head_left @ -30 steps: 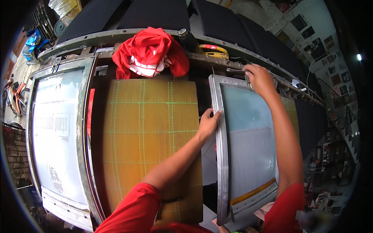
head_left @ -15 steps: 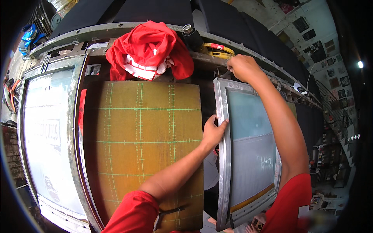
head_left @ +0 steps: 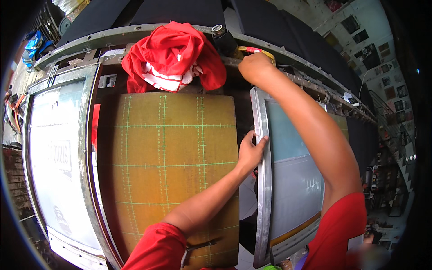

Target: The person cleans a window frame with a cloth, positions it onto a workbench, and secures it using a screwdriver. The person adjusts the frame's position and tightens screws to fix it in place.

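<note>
My left hand (head_left: 251, 152) grips the left edge of a metal screen-printing frame (head_left: 262, 207) on the right, thumb on top and fingers round its side. My right hand (head_left: 255, 68) is closed above that frame's upper end, beside the back rail; what its fingers hold is hidden behind the hand. A yellow board (head_left: 173, 135) with a green measuring grid lies left of the frame, with a dark tool (head_left: 200, 244) near its bottom. Just behind my right hand is a yellow tool (head_left: 270, 56), partly covered.
A second screen frame (head_left: 58, 157) stands at the left. A bundled red-and-white cloth (head_left: 175, 54) and a black cylindrical object (head_left: 223, 41) sit along the back metal rail (head_left: 103, 36). Black covered panels (head_left: 175, 11) lie behind it. A blue object (head_left: 33, 47) is at the far left.
My right hand has moved left along the back rail, its forearm now slanting further across the right frame. My left hand keeps hold of the frame's edge.
</note>
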### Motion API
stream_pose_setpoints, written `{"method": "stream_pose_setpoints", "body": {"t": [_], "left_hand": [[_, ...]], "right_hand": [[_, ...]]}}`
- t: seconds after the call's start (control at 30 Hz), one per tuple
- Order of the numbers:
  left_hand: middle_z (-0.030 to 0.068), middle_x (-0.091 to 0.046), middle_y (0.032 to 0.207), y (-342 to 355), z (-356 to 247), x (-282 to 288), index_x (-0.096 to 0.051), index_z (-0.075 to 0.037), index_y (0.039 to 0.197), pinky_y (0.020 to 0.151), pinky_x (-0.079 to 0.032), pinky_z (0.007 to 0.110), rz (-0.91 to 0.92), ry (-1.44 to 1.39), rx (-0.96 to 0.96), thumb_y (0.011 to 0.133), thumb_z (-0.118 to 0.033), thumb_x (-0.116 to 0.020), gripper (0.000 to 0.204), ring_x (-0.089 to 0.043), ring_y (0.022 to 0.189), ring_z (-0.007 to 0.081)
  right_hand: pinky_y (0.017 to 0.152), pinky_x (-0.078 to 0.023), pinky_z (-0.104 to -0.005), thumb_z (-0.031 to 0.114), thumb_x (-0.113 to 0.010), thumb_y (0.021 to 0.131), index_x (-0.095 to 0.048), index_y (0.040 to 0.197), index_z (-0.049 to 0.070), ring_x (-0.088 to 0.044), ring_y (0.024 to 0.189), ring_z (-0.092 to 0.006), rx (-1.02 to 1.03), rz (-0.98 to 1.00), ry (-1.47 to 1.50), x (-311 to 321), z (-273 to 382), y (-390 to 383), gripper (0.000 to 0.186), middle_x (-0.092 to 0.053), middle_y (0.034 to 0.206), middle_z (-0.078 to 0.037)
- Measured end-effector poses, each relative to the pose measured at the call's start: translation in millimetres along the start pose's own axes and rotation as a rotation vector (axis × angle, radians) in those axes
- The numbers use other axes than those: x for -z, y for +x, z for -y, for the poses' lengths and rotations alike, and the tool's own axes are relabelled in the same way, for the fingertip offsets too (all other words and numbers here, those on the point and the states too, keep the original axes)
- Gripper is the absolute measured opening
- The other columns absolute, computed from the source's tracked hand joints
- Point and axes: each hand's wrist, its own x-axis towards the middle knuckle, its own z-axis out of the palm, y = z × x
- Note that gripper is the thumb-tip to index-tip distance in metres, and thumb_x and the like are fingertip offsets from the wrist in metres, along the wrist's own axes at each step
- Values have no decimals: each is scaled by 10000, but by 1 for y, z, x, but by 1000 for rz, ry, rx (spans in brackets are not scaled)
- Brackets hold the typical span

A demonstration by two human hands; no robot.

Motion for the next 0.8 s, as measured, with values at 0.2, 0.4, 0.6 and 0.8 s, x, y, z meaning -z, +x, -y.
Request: {"method": "stream_pose_setpoints", "body": {"t": [0.2,0.4,0.6,0.8], "left_hand": [[33,-573,687,-1,-3,3,-555,-16,927,507,-404,236,-5,-29,22,855,-175,-609,182,-485,548,64],[40,-561,675,-4,-8,1,-553,-15,909,512,-405,248,-5,23,17,851,-180,-607,184,-482,553,74],[33,-547,663,-3,-5,-1,-550,-16,877,520,-405,261,-26,12,-34,845,-182,-612,180,-479,558,82],[40,-553,662,-1,-5,3,-551,-17,873,522,-410,261,-35,30,6,839,-185,-619,185,-483,556,86]], "right_hand": [[651,-518,-358,97,-557,784,-701,870,86,-667,831,-240,30,23,17,-4,2,4,168,-685,915,-94],[588,-440,-356,204,-568,812,-705,847,149,-664,788,-176,108,153,-397,-15,16,20,152,-693,886,-37],[605,-454,-348,241,-612,790,-716,896,170,-650,820,-156,-14,607,-400,-19,25,40,164,-688,876,15],[602,-492,-320,178,-608,761,-720,822,173,-662,806,-174,138,77,-272,-19,7,16,128,-694,844,-2]]}}
